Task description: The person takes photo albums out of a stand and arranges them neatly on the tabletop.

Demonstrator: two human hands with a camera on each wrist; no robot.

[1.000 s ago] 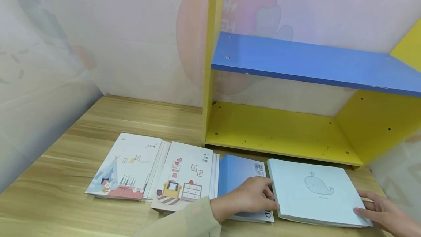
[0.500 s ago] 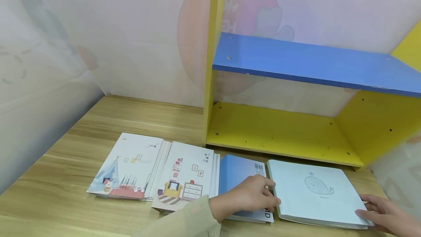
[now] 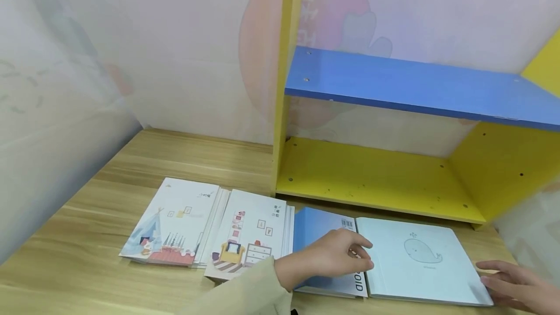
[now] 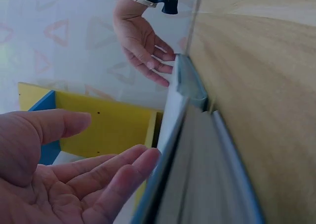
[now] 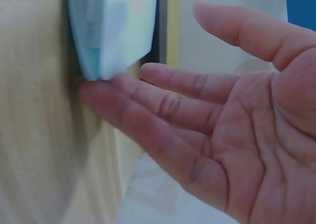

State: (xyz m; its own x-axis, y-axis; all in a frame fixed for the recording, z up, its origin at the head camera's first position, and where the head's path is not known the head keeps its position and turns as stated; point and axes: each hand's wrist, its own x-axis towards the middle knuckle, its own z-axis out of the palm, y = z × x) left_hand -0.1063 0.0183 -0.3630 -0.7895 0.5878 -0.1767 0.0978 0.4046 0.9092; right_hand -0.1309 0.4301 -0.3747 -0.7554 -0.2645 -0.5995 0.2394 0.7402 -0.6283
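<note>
A pale blue book with a whale drawing lies flat at the right of the table, its left edge against a darker blue book. Over the darker book my left hand hovers with relaxed fingers, the fingertips near the seam between the two. In the left wrist view that hand holds nothing. At the whale book's right edge is my right hand. The right wrist view has its fingertips touching the end of the pale book, with the thumb of this hand held away.
Two stacks of white illustrated books, a left one and a middle one, lie left of the blue book. Behind them stands a yellow shelf unit with a blue upper board. The wooden table extends to the left.
The whale book has settled flatter and shifted slightly left, closing the gap to the blue book. My right thumb has come off its cover. My left hand has barely moved.
</note>
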